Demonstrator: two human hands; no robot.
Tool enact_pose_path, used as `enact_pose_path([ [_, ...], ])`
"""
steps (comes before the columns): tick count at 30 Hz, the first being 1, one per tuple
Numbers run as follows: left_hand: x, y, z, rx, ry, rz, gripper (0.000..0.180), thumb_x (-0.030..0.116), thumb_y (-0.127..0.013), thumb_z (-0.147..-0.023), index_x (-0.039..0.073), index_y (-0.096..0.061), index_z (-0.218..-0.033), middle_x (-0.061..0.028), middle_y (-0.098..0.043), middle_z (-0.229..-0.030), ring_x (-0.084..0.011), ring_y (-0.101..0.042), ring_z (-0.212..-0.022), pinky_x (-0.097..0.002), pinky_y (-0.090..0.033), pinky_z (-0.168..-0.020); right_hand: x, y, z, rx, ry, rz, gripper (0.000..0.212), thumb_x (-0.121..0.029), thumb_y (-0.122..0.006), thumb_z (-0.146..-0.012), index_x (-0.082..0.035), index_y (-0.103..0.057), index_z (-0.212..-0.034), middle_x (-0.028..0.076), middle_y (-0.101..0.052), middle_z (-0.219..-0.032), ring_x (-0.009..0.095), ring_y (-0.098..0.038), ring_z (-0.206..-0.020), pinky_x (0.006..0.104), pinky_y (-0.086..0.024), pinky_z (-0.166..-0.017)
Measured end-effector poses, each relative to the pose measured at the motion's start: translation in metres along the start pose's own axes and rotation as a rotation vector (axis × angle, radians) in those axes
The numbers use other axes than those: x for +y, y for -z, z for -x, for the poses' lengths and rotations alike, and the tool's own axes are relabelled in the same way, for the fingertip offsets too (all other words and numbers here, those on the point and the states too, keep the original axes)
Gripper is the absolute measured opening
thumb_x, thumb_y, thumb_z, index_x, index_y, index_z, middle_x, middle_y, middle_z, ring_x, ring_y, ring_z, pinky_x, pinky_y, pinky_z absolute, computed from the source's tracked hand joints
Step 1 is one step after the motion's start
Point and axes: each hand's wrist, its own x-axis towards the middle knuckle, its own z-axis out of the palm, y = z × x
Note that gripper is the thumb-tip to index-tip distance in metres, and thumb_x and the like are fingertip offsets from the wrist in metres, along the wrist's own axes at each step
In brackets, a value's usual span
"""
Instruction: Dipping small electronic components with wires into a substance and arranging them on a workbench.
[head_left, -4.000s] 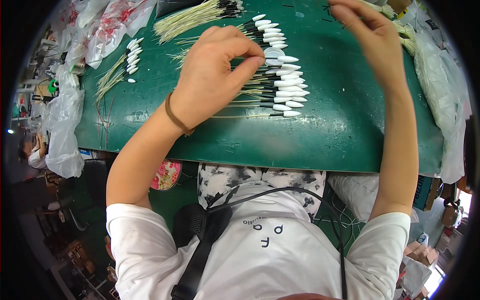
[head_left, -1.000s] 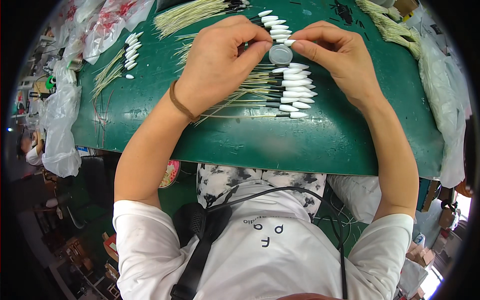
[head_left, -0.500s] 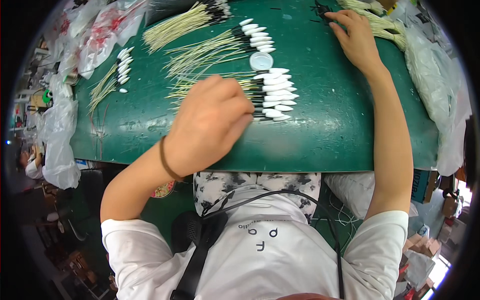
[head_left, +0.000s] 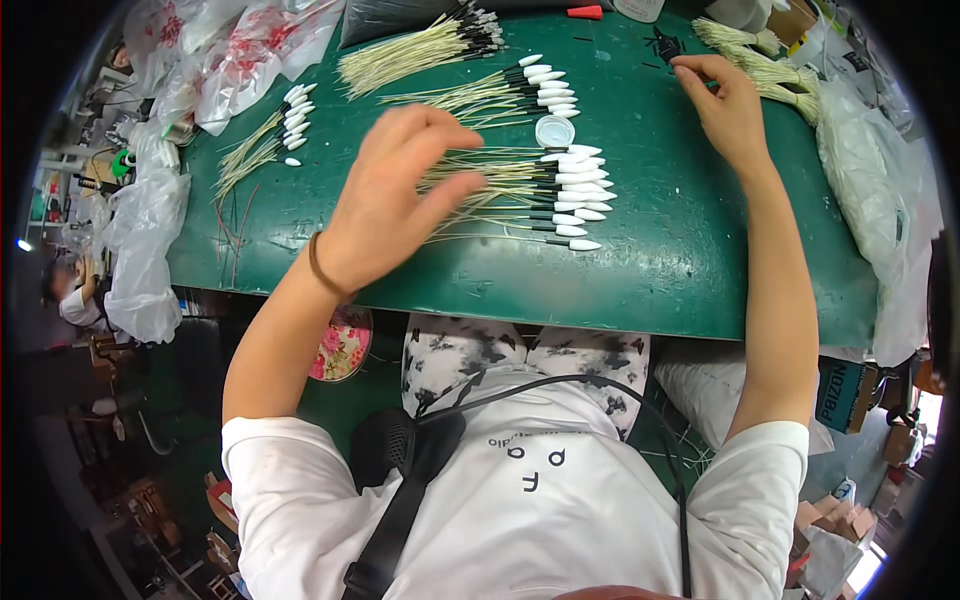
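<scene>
My left hand [head_left: 385, 205] hovers over the thin pale-yellow wires [head_left: 510, 195] of the nearest row, thumb and index finger apart, nothing visible between them. These wires have black sleeves and end in white pointed caps [head_left: 583, 180] on the right. The nearest wire, with its white cap [head_left: 584, 244], lies slightly apart from the rest. At the far right, my right hand [head_left: 728, 112] has thumb and index fingertips close together beside a small pile of thin black pieces [head_left: 664, 45]. Whatever is between those fingertips is too small to make out.
A round clear lid [head_left: 554, 131] separates the nearest row from another capped row [head_left: 500, 95]. Further off lies a bundle with black-and-grey ends [head_left: 430, 45]. A smaller capped group [head_left: 265, 140] is on the left, and pale wire bundles [head_left: 775, 75] and plastic bags [head_left: 865, 180] on the right.
My left hand has lifted off the nearest wires, moved left and opened. A capped wire now lies at that row's near edge. My right hand stays by the black pieces, fingertips closer together.
</scene>
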Motion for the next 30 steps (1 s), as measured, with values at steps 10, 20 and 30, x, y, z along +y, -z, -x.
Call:
enact_pose_path([
  [10,-0.064,-0.015,-0.054,-0.185,0.142,-0.433,0.061,0.046,-0.082,-0.074,0.002,-0.065,-0.113,-0.0158,-0.063,-0.111,-0.0337,-0.059,-0.107,-0.0401,-0.047,-0.093,-0.013,-0.005,0.007,-0.02,-0.048,-0.017,0.018,-0.018,-0.07,-0.088,-0.006,-0.074,-0.101,0.007,-0.069,-0.095,0.022,-0.062,-0.086,0.0328,-0.05,-0.073],
  [20,-0.05,-0.013,-0.076,-0.381,-0.006,-0.536,0.02,0.019,-0.068,-0.08,0.001,-0.062,-0.087,-0.014,-0.064,-0.09,-0.0346,-0.063,-0.089,-0.0449,-0.051,-0.077,-0.013,-0.004,0.008,0.003,-0.017,0.003,0.015,-0.015,-0.069,-0.088,-0.006,-0.074,-0.099,0.006,-0.068,-0.092,0.022,-0.058,-0.082,0.0334,-0.048,-0.069],
  [30,-0.062,-0.025,-0.091,-0.44,0.052,-0.466,0.009,0.008,-0.062,-0.077,0.0,-0.059,-0.079,-0.0187,-0.062,-0.083,-0.0392,-0.062,-0.082,-0.0479,-0.05,-0.074,-0.01,-0.003,0.009,-0.001,-0.031,-0.009,0.014,-0.015,-0.07,-0.087,-0.005,-0.074,-0.097,0.006,-0.067,-0.09,0.021,-0.058,-0.08,0.0327,-0.047,-0.068],
])
